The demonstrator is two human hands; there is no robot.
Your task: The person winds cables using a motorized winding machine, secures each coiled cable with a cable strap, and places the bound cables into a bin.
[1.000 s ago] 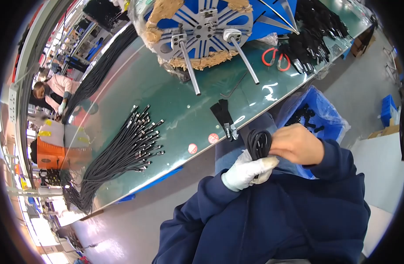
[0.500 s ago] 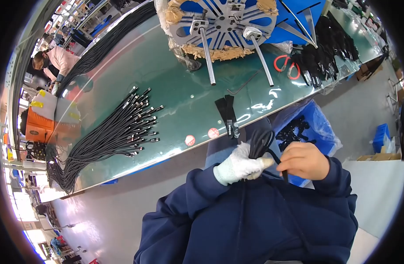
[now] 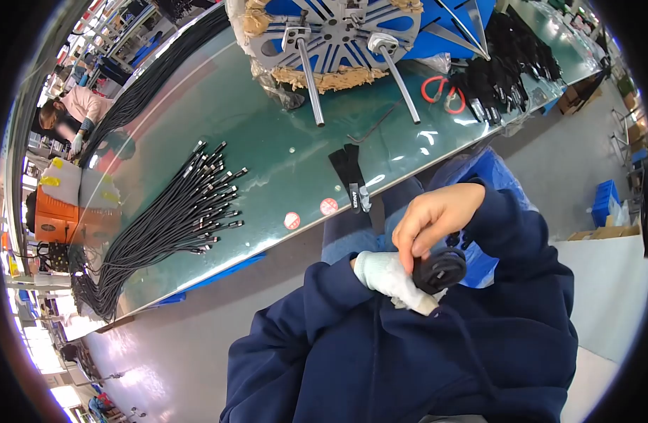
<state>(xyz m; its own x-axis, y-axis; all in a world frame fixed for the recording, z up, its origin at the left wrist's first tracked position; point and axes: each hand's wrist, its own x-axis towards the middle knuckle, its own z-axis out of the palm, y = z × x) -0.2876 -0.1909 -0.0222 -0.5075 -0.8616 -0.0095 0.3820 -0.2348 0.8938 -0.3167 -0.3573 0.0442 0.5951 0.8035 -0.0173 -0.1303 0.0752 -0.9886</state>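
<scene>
A coiled black cable (image 3: 447,269) is in my left hand (image 3: 394,278), which wears a white glove. The coil is turned end-on toward me, and the gloved fingers are closed around its near side. My bare right hand (image 3: 437,218) reaches over the top, its fingertips pressed together against the coil's left edge. What exactly those fingertips pinch is partly hidden. Two black straps (image 3: 349,173) with white lettering lie crossed at the table edge, just beyond my hands.
On the green table (image 3: 267,197) a bundle of black cables (image 3: 162,218) fans out at left. A metal wheel fixture (image 3: 331,35) with two rods, red-handled scissors (image 3: 444,95), a hex key (image 3: 373,127) and piled black straps (image 3: 497,81) sit farther back. A blue bin (image 3: 483,264) stands below right. A co-worker (image 3: 81,109) sits far left.
My right hand has moved up and over the coil, from its right side to its top. The coil has been turned and lowered slightly. The view has shifted a little.
</scene>
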